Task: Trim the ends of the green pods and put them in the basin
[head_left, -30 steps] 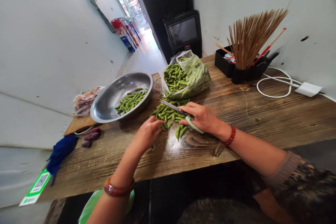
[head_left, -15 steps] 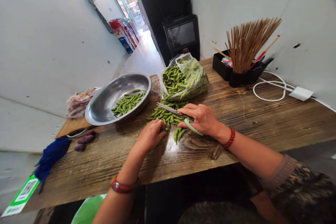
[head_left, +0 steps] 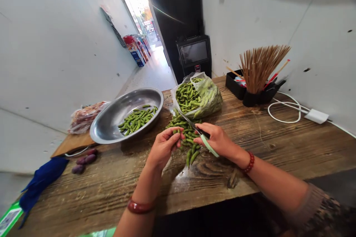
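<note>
Between thumb and fingers, my left hand [head_left: 164, 145] pinches a green edamame pod [head_left: 177, 131], mostly covered by the fingertips. My right hand [head_left: 215, 139] is closed around the pale green and black handles of a pair of scissors [head_left: 188, 121], whose blades point up and left over the pile. Loose edamame pods [head_left: 191, 152] lie on the wood beneath and between both hands. Just behind them sits a clear plastic bag [head_left: 211, 100] full of pods. To the left, a steel basin [head_left: 107, 120] stands tilted with more pods inside.
Several small purple-red items [head_left: 85, 161] and a blue cloth [head_left: 41, 183] lie on the left of the wooden table [head_left: 111, 185]. A plastic-wrapped bundle [head_left: 86, 116] is beside the basin. Black holders with wooden skewers [head_left: 258, 68] and a white cable with adapter [head_left: 317, 115] occupy the back right.
My left hand has risen from the pile with a pod in its fingers. The scissors have turned so their blades point more upward. The whole view has shifted slightly.
</note>
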Tool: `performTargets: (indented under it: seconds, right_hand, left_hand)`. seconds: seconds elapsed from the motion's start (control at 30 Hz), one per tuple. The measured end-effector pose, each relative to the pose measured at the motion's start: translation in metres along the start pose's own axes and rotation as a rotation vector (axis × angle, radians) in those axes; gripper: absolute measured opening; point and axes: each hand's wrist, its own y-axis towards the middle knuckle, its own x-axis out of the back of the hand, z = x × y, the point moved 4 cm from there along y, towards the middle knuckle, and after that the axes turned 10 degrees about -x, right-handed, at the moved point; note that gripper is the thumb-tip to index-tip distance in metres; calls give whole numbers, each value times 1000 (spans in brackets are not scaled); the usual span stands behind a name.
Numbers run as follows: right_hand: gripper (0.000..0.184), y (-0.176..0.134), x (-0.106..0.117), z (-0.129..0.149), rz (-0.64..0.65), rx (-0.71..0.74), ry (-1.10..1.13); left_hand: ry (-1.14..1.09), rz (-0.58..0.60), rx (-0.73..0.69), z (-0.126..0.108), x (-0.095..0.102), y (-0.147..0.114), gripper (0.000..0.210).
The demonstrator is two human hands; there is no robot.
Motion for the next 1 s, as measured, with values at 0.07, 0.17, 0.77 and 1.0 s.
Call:
performTargets:
  seconds: [0.07,0.17,0.77,1.0]
  right_hand:
    - [41,0,0,0,10,5,-10]
    - [42,0,0,0,35,6,-16]
    - [58,-5,-4,7,237,79,-211]
    - [55,-5,-1,8,248,124,-258]
  left_hand:
    - [-64,-40,-7,3,-1,0,29]
    - [-82,-52,-16,10,2,-1,28]
    - [95,52,-36,21,0,-5,26]
    - [124,131,32,26,4,-7,28]
